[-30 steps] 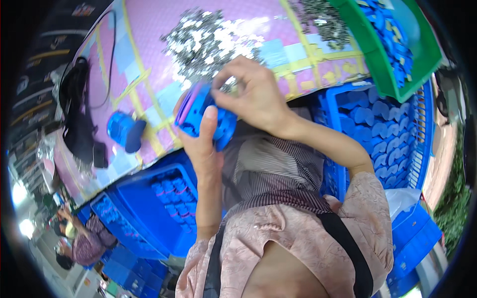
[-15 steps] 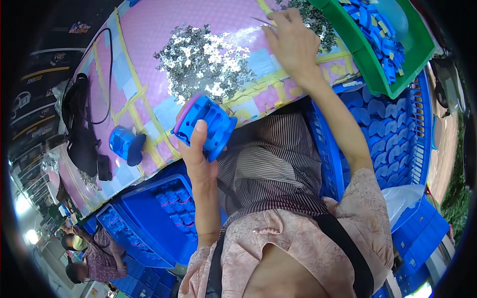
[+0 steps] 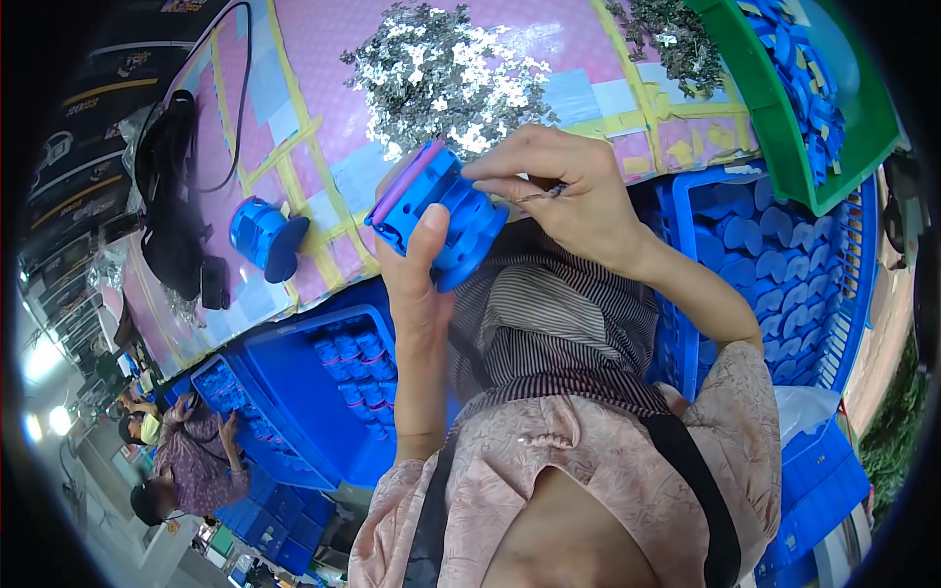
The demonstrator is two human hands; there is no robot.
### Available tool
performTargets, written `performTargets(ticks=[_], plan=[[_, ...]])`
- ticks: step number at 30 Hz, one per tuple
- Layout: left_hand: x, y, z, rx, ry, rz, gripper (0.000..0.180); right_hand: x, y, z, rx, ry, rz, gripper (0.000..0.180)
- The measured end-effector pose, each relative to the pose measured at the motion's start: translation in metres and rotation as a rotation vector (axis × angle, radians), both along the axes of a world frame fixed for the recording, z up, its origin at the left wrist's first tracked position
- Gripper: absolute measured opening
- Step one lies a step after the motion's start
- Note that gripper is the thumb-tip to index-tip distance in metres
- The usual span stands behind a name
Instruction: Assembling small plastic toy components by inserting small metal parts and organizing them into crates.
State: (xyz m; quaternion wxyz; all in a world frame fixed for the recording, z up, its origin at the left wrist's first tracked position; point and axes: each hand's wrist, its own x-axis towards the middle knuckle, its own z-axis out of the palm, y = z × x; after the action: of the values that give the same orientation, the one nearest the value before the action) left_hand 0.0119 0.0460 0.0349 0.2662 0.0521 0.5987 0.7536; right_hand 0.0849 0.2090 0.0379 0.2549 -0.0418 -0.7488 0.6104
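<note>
My left hand (image 3: 417, 265) is wrapped round a blue plastic housing (image 3: 456, 220) with a pink band along one edge, its hollow side facing up and my thumb across it. My right hand (image 3: 578, 191) is closed in a pinch at the housing's right side. A thin dark metal tool (image 3: 549, 193) crosses its fingers; whether the fingertips also hold a small part is hidden. Just beyond the hands lies a heap of small silvery and dark metal pieces (image 3: 451, 78). A second blue housing (image 3: 263, 238) rests on the table to the left.
A smaller heap of dark pieces (image 3: 676, 44) lies by a green bin (image 3: 833, 186) of blue strips. Right of my lap stands a blue crate (image 3: 863, 284) of blue round parts; to the left, a blue bin (image 3: 284, 358) of housings. A black bag (image 3: 172, 216) lies on the taped table (image 3: 323, 127).
My right hand has come back from the smaller heap of dark pieces to the blue housing. My left hand has shifted slightly to the right and up with the housing.
</note>
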Motion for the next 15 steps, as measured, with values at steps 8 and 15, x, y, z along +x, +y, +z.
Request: performTargets(ticks=[8,15], plan=[[-0.003,-0.001,0.006,0.013,0.071,-0.123,0.079,0.003,-0.003,0.006,0.17,-0.011,0.017,0.015],[-0.004,-0.025,0.008,0.044,-0.063,-0.145,0.086,-0.008,-0.008,0.007,-0.52,-0.45,0.373,0.038]])
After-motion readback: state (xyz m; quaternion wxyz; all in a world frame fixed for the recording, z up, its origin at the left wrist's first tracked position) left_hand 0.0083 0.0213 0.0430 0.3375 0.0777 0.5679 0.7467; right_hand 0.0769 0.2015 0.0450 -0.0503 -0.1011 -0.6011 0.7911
